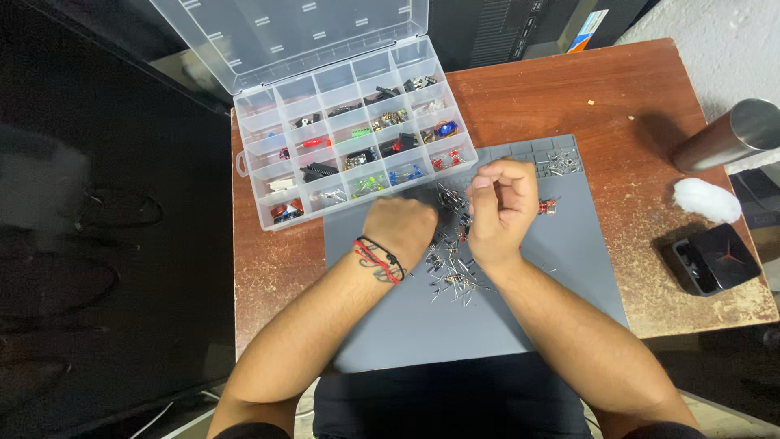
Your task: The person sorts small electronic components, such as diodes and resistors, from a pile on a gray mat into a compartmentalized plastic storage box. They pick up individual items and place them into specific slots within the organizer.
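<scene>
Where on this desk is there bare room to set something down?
Bare: the grey mat right of the right hand, its near end between the forearms, and the wooden table behind the mat, right of the compartment box. Crowded: the loose components by both hands, left hand included.

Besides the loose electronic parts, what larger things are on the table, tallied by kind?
Clear compartment box, lid open: 1
Grey work mat: 1
Metal cylinder: 1
White wad: 1
Black box-shaped thing: 1
Total: 5
Loose parts lie piled by the left hand and right hand; too small to count.
</scene>
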